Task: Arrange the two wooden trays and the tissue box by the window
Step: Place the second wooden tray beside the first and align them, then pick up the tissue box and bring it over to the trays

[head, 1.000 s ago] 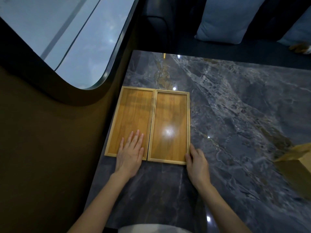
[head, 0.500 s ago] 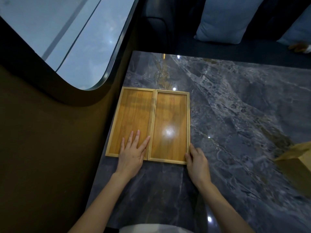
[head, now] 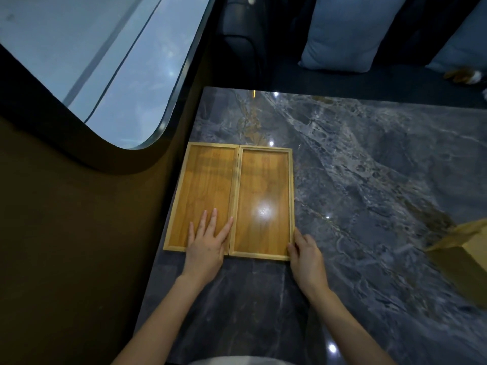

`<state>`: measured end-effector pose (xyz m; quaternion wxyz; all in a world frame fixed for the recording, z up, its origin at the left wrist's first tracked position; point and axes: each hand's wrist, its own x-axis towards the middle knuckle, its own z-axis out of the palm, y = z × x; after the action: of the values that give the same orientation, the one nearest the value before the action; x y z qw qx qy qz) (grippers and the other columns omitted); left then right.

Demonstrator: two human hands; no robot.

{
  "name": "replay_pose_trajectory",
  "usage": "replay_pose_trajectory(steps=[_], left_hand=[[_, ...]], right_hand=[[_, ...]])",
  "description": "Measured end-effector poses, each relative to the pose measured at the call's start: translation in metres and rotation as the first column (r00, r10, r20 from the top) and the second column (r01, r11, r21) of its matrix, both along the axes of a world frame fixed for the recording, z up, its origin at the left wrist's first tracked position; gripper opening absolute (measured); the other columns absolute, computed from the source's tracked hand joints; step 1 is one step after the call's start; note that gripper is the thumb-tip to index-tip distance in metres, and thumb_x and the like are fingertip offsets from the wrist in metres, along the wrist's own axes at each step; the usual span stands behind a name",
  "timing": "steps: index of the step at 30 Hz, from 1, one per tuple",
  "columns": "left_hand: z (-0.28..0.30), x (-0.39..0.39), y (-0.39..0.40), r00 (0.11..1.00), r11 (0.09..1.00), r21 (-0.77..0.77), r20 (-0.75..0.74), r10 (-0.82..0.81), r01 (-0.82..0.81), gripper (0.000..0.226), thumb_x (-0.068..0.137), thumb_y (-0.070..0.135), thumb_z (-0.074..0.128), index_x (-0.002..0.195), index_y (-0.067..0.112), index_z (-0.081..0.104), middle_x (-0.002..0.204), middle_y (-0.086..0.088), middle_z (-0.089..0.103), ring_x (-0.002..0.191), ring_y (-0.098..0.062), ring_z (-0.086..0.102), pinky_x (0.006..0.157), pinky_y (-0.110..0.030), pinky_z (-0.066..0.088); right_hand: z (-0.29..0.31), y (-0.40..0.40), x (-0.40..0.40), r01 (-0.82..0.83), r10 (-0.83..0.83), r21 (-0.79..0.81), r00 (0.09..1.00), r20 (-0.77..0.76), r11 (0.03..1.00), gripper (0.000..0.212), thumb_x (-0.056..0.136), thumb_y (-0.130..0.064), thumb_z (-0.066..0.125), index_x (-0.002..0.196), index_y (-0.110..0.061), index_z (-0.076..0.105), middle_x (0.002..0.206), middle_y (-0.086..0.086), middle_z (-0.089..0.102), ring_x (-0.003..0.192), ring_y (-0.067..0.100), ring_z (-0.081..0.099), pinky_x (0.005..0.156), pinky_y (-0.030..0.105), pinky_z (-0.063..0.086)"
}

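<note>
Two flat wooden trays lie side by side, long edges touching, on the dark marble table (head: 369, 180) by the window wall. My left hand (head: 207, 242) rests flat, fingers spread, inside the near end of the left tray (head: 208, 180). My right hand (head: 305, 255) presses against the near right corner of the right tray (head: 264, 185), fingers along its outer rim. A tan tissue box (head: 463, 254) stands at the right edge of the view, partly cut off, well apart from both hands.
A curved window (head: 100, 56) sits in the brown wall to the left of the table. Beyond the table's far edge is a dark seat with a grey-blue cushion (head: 345, 30). Bare marble stretches between the trays and the box.
My left hand's fingers have spread wider, the index finger now reaching the rim between the trays. The trays and my right hand have hardly moved.
</note>
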<state>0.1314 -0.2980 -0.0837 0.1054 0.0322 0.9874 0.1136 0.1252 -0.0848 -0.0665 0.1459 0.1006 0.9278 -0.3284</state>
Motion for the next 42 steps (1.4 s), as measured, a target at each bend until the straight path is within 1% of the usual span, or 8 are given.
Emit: replay_pose_trajectory(steps=[4, 8, 13, 17, 25, 33, 39, 42], left_hand=[[0.005, -0.001, 0.002, 0.998, 1.0, -0.007, 0.062, 0.011, -0.01, 0.063, 0.096, 0.02, 0.036, 0.139, 0.034, -0.008, 0.159, -0.011, -0.001, 0.147, -0.031, -0.004, 0.117, -0.051, 0.0], [0.011, -0.004, 0.004, 0.994, 1.0, 0.007, 0.102, 0.027, -0.028, 0.058, 0.097, 0.022, 0.034, 0.146, 0.035, 0.006, 0.16, -0.009, 0.0, 0.147, -0.029, -0.004, 0.118, -0.05, 0.003], [0.024, -0.011, 0.012, 0.995, 0.999, -0.004, 0.09, 0.049, -0.049, 0.048, 0.095, 0.022, 0.038, 0.143, 0.027, 0.03, 0.156, -0.014, 0.021, 0.145, -0.029, 0.016, 0.118, -0.043, 0.018], [0.042, -0.031, 0.03, 0.998, 0.998, -0.031, 0.015, 0.057, -0.056, 0.031, 0.092, 0.023, 0.043, 0.117, 0.013, 0.058, 0.126, -0.01, 0.056, 0.117, -0.026, 0.051, 0.095, -0.037, 0.044], [0.09, -0.076, 0.127, 0.948, 0.982, 0.162, 0.285, -0.138, 0.094, 0.032, 0.088, 0.029, 0.047, 0.091, 0.005, 0.068, 0.1, -0.019, 0.071, 0.095, -0.033, 0.064, 0.076, -0.039, 0.05], [0.122, -0.092, 0.279, 0.877, 0.909, 0.403, 0.394, -0.275, 0.104, 0.034, 0.091, 0.028, 0.048, 0.097, 0.001, 0.067, 0.103, -0.02, 0.07, 0.1, -0.03, 0.064, 0.088, -0.039, 0.049], [0.12, -0.088, 0.37, 0.878, 0.853, 0.516, 0.371, -0.304, 0.078, 0.035, 0.09, 0.025, 0.049, 0.083, -0.004, 0.066, 0.087, -0.024, 0.069, 0.086, -0.029, 0.065, 0.076, -0.036, 0.045], [0.11, -0.084, 0.403, 0.868, 0.852, 0.52, 0.39, -0.307, 0.068, 0.035, 0.089, 0.031, 0.053, 0.108, 0.004, 0.066, 0.108, -0.013, 0.069, 0.105, -0.025, 0.062, 0.085, -0.031, 0.044]], right_hand=[[0.001, 0.0, 0.0, -0.004, 0.004, -0.004, 1.0, 0.014, 1.0, 0.046, 0.094, -0.017, 0.043, 0.139, -0.008, 0.035, 0.122, 0.012, 0.05, 0.108, 0.026, 0.054, 0.096, 0.034, 0.043], [0.004, 0.002, -0.002, -0.032, 0.031, 0.016, 0.999, 0.034, 0.999, 0.046, 0.094, -0.018, 0.043, 0.138, -0.008, 0.036, 0.124, 0.013, 0.051, 0.11, 0.028, 0.054, 0.095, 0.035, 0.044], [0.013, 0.013, -0.01, -0.142, 0.138, 0.032, 0.986, 0.088, 0.989, 0.036, 0.091, -0.019, 0.046, 0.127, -0.013, 0.044, 0.113, 0.014, 0.062, 0.103, 0.03, 0.059, 0.084, 0.039, 0.049], [0.027, 0.031, -0.019, -0.281, 0.268, 0.024, 0.935, 0.23, 0.959, 0.032, 0.088, -0.027, 0.049, 0.116, -0.012, 0.052, 0.109, 0.015, 0.066, 0.101, 0.032, 0.06, 0.081, 0.038, 0.049], [0.074, 0.126, -0.019, -0.167, 0.169, -0.033, 0.982, 0.078, 0.985, 0.02, 0.088, -0.025, 0.054, 0.097, -0.013, 0.066, 0.099, 0.01, 0.071, 0.094, 0.024, 0.063, 0.08, 0.033, 0.046], [0.116, 0.258, 0.014, 0.24, -0.254, -0.097, 0.949, -0.186, 0.966, 0.027, 0.09, -0.025, 0.052, 0.064, -0.021, 0.053, 0.055, -0.002, 0.055, 0.055, 0.009, 0.05, 0.058, 0.03, 0.031], [0.094, 0.331, 0.048, 0.648, -0.726, -0.361, 0.674, -0.14, 0.671, 0.01, 0.09, -0.026, 0.05, 0.084, -0.019, 0.053, 0.07, 0.006, 0.06, 0.066, 0.027, 0.058, 0.064, 0.04, 0.047], [0.078, 0.352, 0.057, 0.716, -0.783, -0.378, 0.621, -0.041, 0.587, 0.009, 0.091, -0.023, 0.051, 0.092, -0.014, 0.051, 0.087, 0.014, 0.063, 0.074, 0.025, 0.058, 0.063, 0.034, 0.045]])
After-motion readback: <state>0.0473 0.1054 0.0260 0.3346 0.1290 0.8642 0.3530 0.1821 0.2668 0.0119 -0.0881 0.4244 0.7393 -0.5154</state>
